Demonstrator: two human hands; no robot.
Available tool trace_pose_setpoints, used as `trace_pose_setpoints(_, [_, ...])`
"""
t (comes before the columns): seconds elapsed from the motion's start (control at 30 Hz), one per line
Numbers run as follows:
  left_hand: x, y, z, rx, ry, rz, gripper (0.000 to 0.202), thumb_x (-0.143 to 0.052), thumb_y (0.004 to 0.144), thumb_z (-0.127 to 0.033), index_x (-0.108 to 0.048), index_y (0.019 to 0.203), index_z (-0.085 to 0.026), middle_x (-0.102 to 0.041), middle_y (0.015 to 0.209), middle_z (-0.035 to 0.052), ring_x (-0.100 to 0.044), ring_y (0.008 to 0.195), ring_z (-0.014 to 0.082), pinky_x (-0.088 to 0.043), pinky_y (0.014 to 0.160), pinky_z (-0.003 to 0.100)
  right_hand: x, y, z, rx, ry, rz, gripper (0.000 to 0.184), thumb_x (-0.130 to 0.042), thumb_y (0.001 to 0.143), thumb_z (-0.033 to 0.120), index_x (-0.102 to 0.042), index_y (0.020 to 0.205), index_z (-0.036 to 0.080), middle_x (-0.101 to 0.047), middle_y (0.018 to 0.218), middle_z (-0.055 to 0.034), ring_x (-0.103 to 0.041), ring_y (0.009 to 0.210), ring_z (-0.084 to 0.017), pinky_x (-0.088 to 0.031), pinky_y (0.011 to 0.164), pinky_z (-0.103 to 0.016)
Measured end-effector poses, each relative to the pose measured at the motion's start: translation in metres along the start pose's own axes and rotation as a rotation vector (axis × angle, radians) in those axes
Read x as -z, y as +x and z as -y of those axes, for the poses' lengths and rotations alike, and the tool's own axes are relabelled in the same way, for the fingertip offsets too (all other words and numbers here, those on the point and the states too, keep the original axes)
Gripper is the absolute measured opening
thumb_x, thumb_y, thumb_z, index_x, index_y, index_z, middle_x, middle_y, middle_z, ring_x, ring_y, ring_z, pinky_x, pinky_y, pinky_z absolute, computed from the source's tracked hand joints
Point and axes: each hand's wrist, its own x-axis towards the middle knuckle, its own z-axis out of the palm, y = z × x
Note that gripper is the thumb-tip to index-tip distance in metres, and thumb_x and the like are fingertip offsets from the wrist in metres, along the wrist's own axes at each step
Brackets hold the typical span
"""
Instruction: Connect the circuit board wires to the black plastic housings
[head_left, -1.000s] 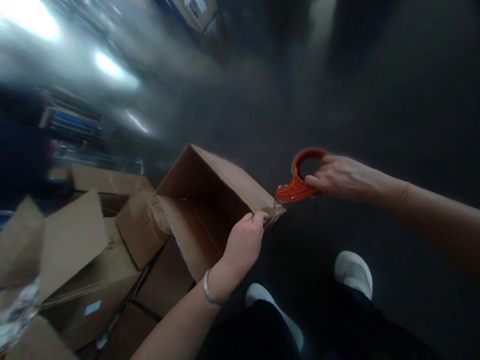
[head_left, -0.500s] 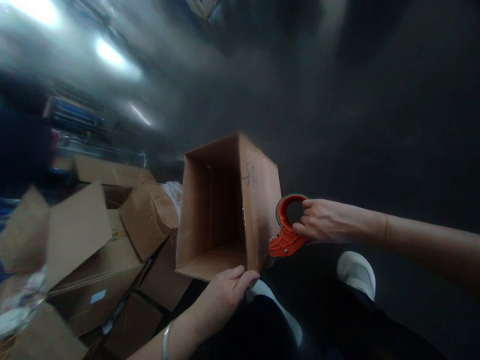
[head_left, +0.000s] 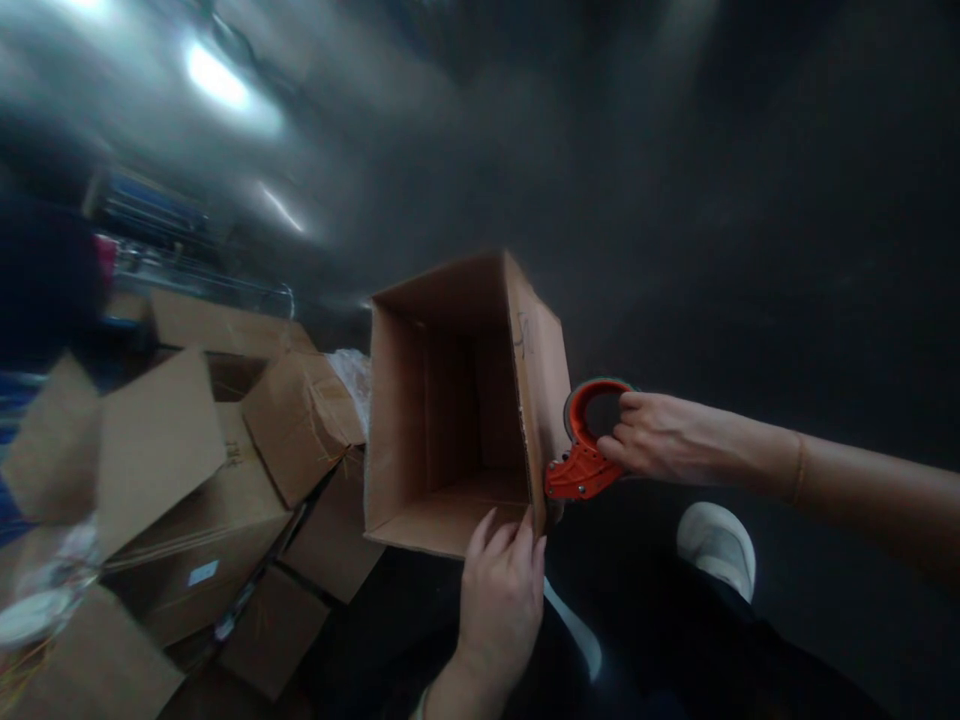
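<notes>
My right hand grips the orange tape dispenser at the near right corner of the open carton before me. My left hand touches the near rim; whether it pinches, I cannot tell. I should brace that corner and hold the dispenser square.
</notes>
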Motion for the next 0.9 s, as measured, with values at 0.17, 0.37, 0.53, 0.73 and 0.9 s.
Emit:
trace_pose_setpoints(0.17, [0.016,-0.007,0.036,-0.269,-0.063,0.144,0.029,-0.041,0.093,-0.013,-0.052,0.120,-0.013,-0.065,0.099,0.0078,-0.060,0.094,0.0171,-0.046,0.102,0.041,0.004,0.001,0.001,0.035,0.124,0.016,0.008,-0.049,0.091,0.026,-0.050,0.087,0.019,-0.059,0.063,0.0015,-0.048,0.053,-0.014,-0.031,0.070,-0.034])
trace_pose_setpoints(0.37, [0.034,-0.047,0.111,-0.402,-0.026,0.369,0.034,-0.038,0.091,-0.011,-0.055,0.119,-0.022,-0.066,0.101,0.0011,-0.060,0.095,0.0140,-0.028,0.115,0.041,0.014,-0.018,-0.037,-0.093,0.059,-0.004,0.013,-0.052,0.090,0.031,-0.051,0.090,0.019,-0.062,0.067,-0.0001,-0.055,0.058,-0.016,-0.034,0.074,-0.035])
trace_pose_setpoints(0.53, [0.056,-0.059,0.185,-0.367,0.159,0.407,0.034,-0.044,0.090,-0.017,-0.056,0.118,-0.032,-0.065,0.115,-0.0089,-0.053,0.116,0.0147,0.000,0.119,0.039,0.029,-0.055,-0.065,-0.238,0.000,0.028,0.012,-0.047,0.093,0.031,-0.050,0.089,0.020,-0.062,0.067,0.0001,-0.056,0.061,-0.017,-0.035,0.077,-0.037])
trace_pose_setpoints(0.73, [0.053,-0.059,0.225,-0.448,0.215,0.396,0.035,-0.045,0.088,-0.019,-0.057,0.120,-0.030,-0.060,0.126,-0.0037,-0.048,0.123,0.0150,0.000,0.119,0.037,0.045,-0.069,-0.068,-0.280,-0.069,0.058,0.010,-0.049,0.092,0.029,-0.048,0.086,0.021,-0.060,0.067,0.0003,-0.054,0.060,-0.018,-0.035,0.079,-0.038])
trace_pose_setpoints(0.9, [0.040,-0.067,0.238,-0.436,0.249,0.439,0.037,-0.049,0.088,-0.025,-0.055,0.124,-0.031,-0.061,0.124,-0.0014,-0.048,0.125,0.0189,-0.013,0.117,0.043,0.044,-0.062,-0.071,-0.288,-0.084,0.056,0.010,-0.049,0.093,0.029,-0.049,0.088,0.020,-0.062,0.071,-0.0005,-0.055,0.065,-0.018,-0.035,0.079,-0.037])
